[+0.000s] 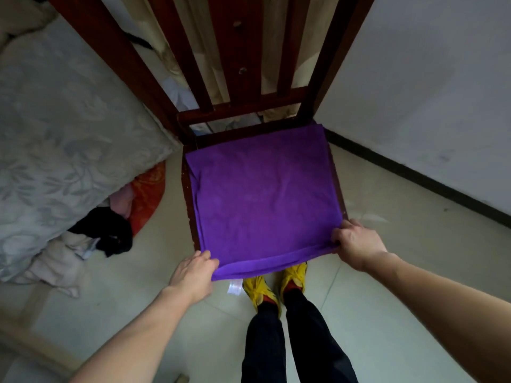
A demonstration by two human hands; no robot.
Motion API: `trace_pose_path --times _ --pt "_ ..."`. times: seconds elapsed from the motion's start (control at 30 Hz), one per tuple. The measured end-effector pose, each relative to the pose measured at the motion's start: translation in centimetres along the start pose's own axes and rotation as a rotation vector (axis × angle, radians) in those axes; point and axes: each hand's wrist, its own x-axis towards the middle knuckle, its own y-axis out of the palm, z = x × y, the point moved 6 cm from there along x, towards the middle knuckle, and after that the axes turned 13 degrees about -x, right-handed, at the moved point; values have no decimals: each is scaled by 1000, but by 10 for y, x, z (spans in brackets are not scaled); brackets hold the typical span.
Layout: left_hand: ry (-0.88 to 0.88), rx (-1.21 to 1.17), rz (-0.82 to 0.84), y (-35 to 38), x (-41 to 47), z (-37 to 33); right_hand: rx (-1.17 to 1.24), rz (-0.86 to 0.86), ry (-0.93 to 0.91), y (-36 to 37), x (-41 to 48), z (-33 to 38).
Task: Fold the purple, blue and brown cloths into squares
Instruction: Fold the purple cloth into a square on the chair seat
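Head camera looks down on a soft purple cloth [262, 200] spread flat over the seat of a dark red wooden chair [240, 111], nearly covering it, its near edge hanging just over the front of the seat. I read my left hand [193, 275] as pinching the near-left corner of that edge, fingers closed on the fabric, and my right hand [356, 244] as pinching the near-right corner the same way. Both hands sit at the near side, so the whole cloth lies away from my grips, stretching toward the chair back. It looks close to square, so I cannot pick a clear long axis. The near hem between my hands runs left to right, slightly higher on the right. My guess is that the next fold carries this near edge over toward the far edge, both hands moving evenly. I see no blue or brown cloth from here; a heap of pale and black laundry [91, 244] lies on the floor to the left.
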Motion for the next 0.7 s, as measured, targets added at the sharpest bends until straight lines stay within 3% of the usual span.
trace_pose_path --times 0.13,0.2,0.4,0.5,0.7 --pt "-114 -197 85 -17 21 14 77 186 -32 -13 22 0" --pt "-202 -377 84 -36 34 24 157 159 24 -37 37 -6" --pt "-424 -993 -441 -118 98 67 624 -221 356 -119 111 -50" --pt "-502 -1281 -508 -131 125 75 700 -241 452 -129 143 -57" --pt "-603 -1398 -777 -140 155 98 828 -288 553 -118 170 -65"
